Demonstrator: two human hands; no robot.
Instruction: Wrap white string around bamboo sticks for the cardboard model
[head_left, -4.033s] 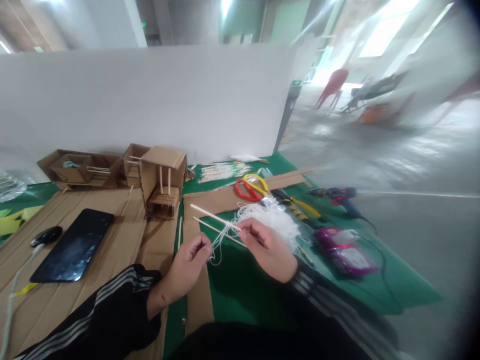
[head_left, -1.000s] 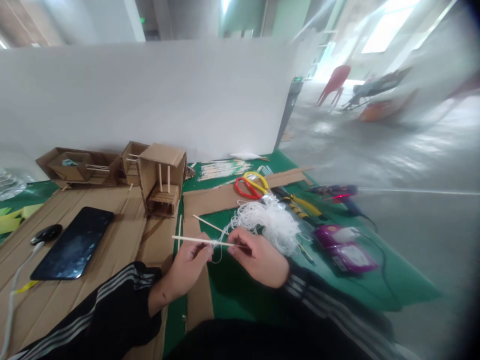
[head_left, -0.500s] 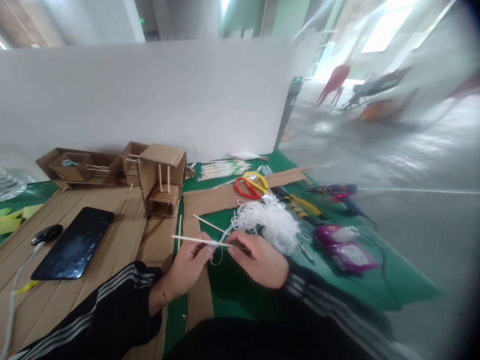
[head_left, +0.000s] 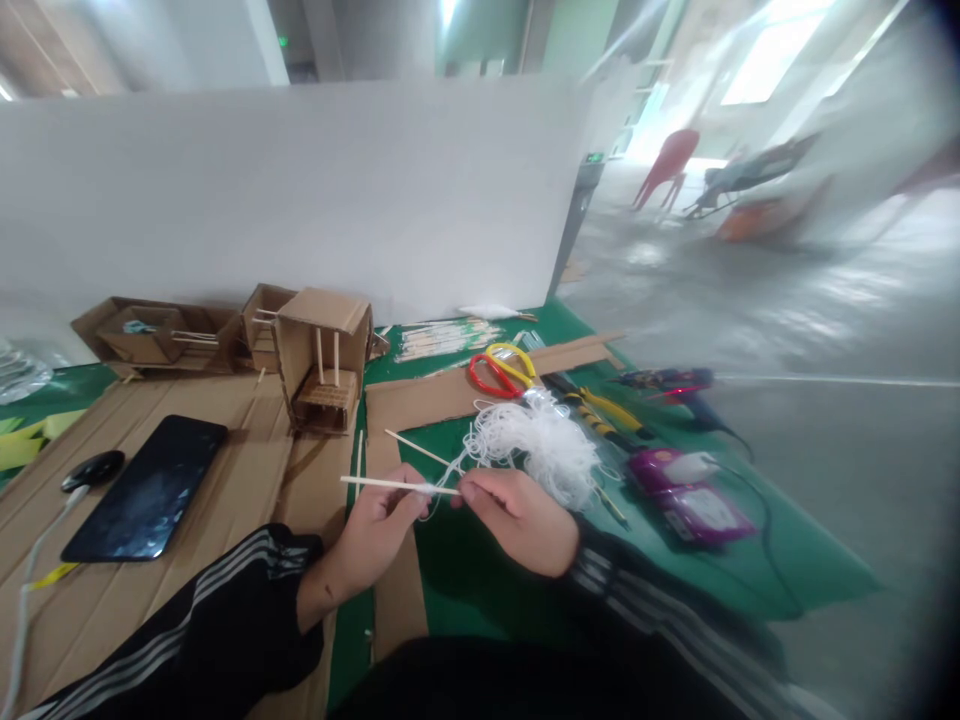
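Note:
A thin wooden stick (head_left: 375, 483) lies nearly level between my hands. My left hand (head_left: 379, 530) pinches it near the middle, where white string (head_left: 429, 489) is wound around it. The thumb and forefinger of my right hand (head_left: 521, 520) are closed on the stick's right end. From the winding, the string runs up to a loose white heap (head_left: 536, 445) just behind my right hand. Another stick (head_left: 416, 446) slants on the green table behind my hands, and more sticks (head_left: 359, 460) lie beside my left hand.
Cardboard boxes (head_left: 326, 360) stand at the back left, near a black phone (head_left: 150, 488). Red and yellow scissors (head_left: 502, 370), pliers (head_left: 615, 412), a purple device (head_left: 690, 500) and a glue gun (head_left: 667, 380) lie right. A white partition (head_left: 300, 190) rises behind.
My right thumb and forefinger have closed together on the stick's end. The stick has tilted slightly, its left end a little lower. My left hand has hardly moved.

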